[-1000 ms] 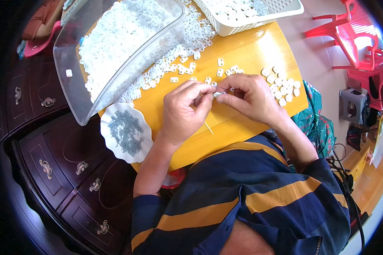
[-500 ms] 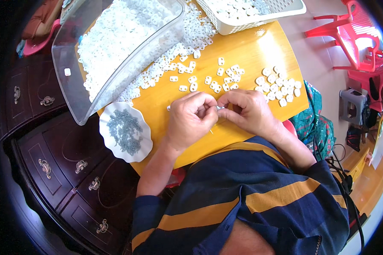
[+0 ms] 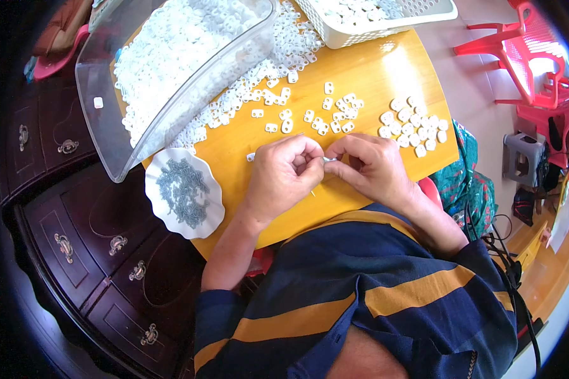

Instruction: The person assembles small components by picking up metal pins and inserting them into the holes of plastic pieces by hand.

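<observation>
Over the near part of the yellow table, my left hand [image 3: 283, 175] and my right hand [image 3: 372, 165] meet, fingertips pinched together. Between them is a small whitish piece [image 3: 328, 160], mostly covered by the fingers, so its exact kind is unclear. A thin pale pointed tip [image 3: 313, 193] shows below my left fingers. Loose white plastic pieces with two holes [image 3: 318, 121] lie just beyond my hands. Rounder white pieces [image 3: 413, 129] are grouped to the right. A scalloped white bowl [image 3: 216, 189] of small grey parts stands left of my left forearm.
A large clear plastic bin [image 3: 117, 165], tipped toward me, spills white pieces onto the table [image 3: 376, 71] at the far left. At the back stands a cream perforated basket [image 3: 354, 39] of pieces. Dark drawers [image 3: 76, 246] flank the left; red chairs [image 3: 518, 57] stand to the right.
Both hands keep nearly the same pinched pose, with only tiny finger movement. The whole view has shifted very slightly; the pieces on the table lie as before.
</observation>
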Motion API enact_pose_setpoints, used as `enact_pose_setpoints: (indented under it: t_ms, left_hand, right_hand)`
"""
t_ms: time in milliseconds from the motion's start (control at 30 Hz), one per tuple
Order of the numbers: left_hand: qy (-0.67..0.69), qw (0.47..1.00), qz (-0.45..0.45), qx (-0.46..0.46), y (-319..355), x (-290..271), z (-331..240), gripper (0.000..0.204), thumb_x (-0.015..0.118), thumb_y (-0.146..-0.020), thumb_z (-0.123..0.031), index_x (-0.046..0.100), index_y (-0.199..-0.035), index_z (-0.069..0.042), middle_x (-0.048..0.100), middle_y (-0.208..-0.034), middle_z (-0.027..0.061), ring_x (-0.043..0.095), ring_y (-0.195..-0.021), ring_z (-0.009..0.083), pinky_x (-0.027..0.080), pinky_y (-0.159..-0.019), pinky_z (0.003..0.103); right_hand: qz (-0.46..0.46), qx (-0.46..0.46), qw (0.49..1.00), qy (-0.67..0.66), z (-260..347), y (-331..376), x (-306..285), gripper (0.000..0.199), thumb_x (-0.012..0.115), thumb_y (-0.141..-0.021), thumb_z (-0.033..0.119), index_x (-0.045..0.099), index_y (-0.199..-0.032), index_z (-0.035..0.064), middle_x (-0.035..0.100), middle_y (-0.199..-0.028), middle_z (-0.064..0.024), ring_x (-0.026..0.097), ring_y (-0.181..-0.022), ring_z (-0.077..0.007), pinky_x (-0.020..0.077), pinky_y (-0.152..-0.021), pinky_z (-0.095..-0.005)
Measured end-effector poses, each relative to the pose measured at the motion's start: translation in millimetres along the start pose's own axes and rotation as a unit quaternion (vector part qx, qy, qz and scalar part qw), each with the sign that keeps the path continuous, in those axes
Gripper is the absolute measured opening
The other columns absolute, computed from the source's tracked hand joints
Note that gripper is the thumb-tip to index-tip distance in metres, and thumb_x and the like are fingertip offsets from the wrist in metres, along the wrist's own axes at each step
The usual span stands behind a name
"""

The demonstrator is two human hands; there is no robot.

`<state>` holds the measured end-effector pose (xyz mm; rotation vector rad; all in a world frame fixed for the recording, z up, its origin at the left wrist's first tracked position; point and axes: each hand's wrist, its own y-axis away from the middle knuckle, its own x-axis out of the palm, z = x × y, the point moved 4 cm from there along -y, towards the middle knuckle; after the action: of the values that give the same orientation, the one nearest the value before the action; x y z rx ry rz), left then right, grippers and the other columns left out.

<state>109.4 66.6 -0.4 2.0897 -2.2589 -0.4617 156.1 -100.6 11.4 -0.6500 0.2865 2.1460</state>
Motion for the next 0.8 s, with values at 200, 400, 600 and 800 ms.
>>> enact_pose_setpoints:
  t_ms: [200, 400, 600, 800]
  left_hand:
    - [0.016, 1.0, -0.023, -0.004, 4.0, -1.0, 5.6, 0.006, 0.066, -0.086, 0.005, 0.065, -0.086, -0.001, 0.061, -0.07, -0.0051, 0.052, -0.058, -0.0027, 0.04, -0.05, 0.017]
    - [-0.05, 0.997, -0.048, 0.033, 3.0, -2.2, 5.0, 0.006, 0.066, -0.083, 0.005, 0.063, -0.084, 0.0, 0.06, -0.068, 0.0013, 0.053, -0.053, 0.0041, 0.042, -0.048, 0.024]
    - [-0.13, 0.986, -0.083, 0.066, 0.8, -4.7, -5.3, 0.006, 0.066, -0.084, 0.005, 0.064, -0.086, 0.0, 0.061, -0.07, 0.0026, 0.055, -0.056, 0.0052, 0.044, -0.05, 0.024]
    - [0.002, 0.992, -0.11, 0.062, 2.3, -6.0, 4.1, 0.009, 0.065, -0.085, 0.006, 0.067, -0.091, 0.0, 0.065, -0.074, 0.0004, 0.057, -0.059, 0.0031, 0.046, -0.053, 0.022]
  right_hand:
    - [0.001, 0.002, 1.0, -0.021, -3.7, 7.2, 2.3, 0.015, 0.078, -0.081, 0.014, 0.066, -0.087, 0.0077, 0.063, -0.07, -0.0055, 0.06, -0.056, -0.0185, 0.0465, -0.051, -0.0315]
    - [-0.002, 0.062, 0.996, -0.062, -7.0, 13.5, -7.9, 0.013, 0.074, -0.085, 0.012, 0.064, -0.091, 0.0057, 0.061, -0.07, -0.0056, 0.057, -0.054, -0.0127, 0.0443, -0.051, -0.0268]
    - [0.036, 0.115, 0.974, -0.192, -20.1, 16.5, 1.6, 0.013, 0.07, -0.092, 0.013, 0.063, -0.101, 0.0044, 0.066, -0.082, -0.0016, 0.059, -0.065, -0.0081, 0.0466, -0.058, -0.0243]
    - [0.051, 0.205, 0.858, -0.468, -24.3, 18.4, 8.6, 0.016, 0.069, -0.096, 0.013, 0.065, -0.11, 0.0053, 0.066, -0.089, 0.005, 0.057, -0.075, -0.0005, 0.0455, -0.064, -0.0174]
